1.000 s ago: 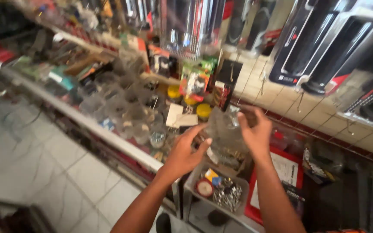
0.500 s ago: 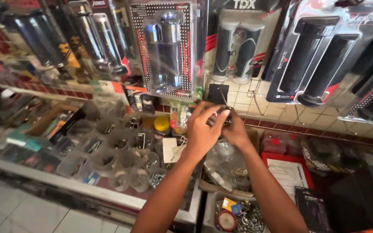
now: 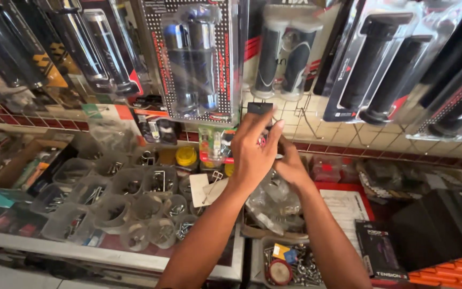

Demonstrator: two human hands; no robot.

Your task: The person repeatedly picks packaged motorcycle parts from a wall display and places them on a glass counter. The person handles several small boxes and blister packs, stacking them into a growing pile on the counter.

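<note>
- Since the earlier frame both hands have risen from the bench (image 3: pixel 54 247) toward the wall display.
- Left hand (image 3: pixel 255 152) and right hand (image 3: pixel 290 166), touching, pinch a small black-topped packet (image 3: pixel 259 108).
- The packet lies directly above the fingers, long axis upright; the left hand is nearer.

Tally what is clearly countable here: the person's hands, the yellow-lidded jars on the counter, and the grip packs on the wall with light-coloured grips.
Hands: 2, the left hand and the right hand, raised together at a small black item on the wall.
Yellow-lidded jar: 1.
Pack of grey-and-black grips: 1.
Total: 4.
</note>
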